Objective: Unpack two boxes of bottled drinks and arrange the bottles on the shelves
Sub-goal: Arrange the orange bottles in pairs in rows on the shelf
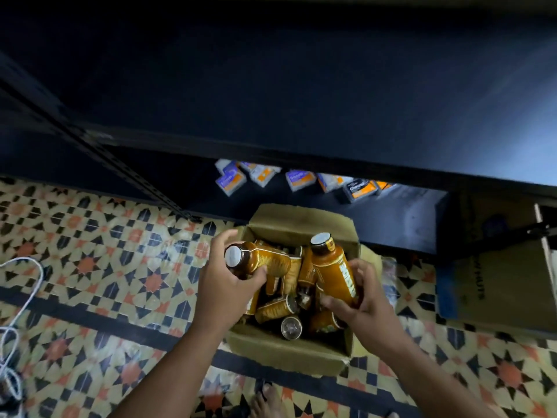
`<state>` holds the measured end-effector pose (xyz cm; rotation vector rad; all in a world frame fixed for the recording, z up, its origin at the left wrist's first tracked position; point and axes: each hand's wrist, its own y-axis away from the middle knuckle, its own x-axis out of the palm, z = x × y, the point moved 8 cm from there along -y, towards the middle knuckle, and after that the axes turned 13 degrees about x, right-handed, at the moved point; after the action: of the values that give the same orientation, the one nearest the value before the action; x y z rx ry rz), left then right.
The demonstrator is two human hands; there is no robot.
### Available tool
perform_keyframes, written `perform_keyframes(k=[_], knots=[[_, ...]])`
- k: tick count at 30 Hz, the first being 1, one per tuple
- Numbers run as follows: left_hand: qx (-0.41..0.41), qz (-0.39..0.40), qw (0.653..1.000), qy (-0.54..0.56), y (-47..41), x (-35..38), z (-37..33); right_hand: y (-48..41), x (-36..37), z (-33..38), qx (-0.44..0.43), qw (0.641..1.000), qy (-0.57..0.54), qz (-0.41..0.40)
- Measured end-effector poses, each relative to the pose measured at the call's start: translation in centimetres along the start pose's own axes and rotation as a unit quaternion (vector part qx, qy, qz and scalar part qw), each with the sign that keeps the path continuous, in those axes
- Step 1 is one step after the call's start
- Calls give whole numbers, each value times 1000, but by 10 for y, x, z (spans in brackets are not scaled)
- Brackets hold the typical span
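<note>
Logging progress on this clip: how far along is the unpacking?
Done: the brown cardboard box is open. In hand: left hand grips an amber white-capped bottle, right hand a second bottle. Left: more bottles lie in the box; the dark shelf shows none.

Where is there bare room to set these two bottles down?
The wide upper shelf looks bare. The lower shelf is free right of the box, in front of the packets. The box is crowded with bottles.

- Small packets (297, 180) sit partly hidden under the dark shelf (301, 110), print too small to read.
- White cable (28, 258) runs off the left edge.
- A foot (265, 402), perhaps bare, is cut off below.
</note>
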<state>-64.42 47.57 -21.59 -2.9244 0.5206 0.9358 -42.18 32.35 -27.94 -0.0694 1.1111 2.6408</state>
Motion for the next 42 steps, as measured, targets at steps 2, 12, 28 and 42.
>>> perform_keyframes(k=[2,12,28,42], knots=[[11,-17,1000,22,6,-17,-31,26,-3,29,-35,999,3,-4],[97,-25,987,123,31,-107,-179,163,-31,189,-185,978,12,-91],[312,-5,947,77,41,-291,-490,400,-97,416,-357,908,25,-219],[375,47,925,44,-42,-270,-622,425,-206,520,-355,865,-11,-353]])
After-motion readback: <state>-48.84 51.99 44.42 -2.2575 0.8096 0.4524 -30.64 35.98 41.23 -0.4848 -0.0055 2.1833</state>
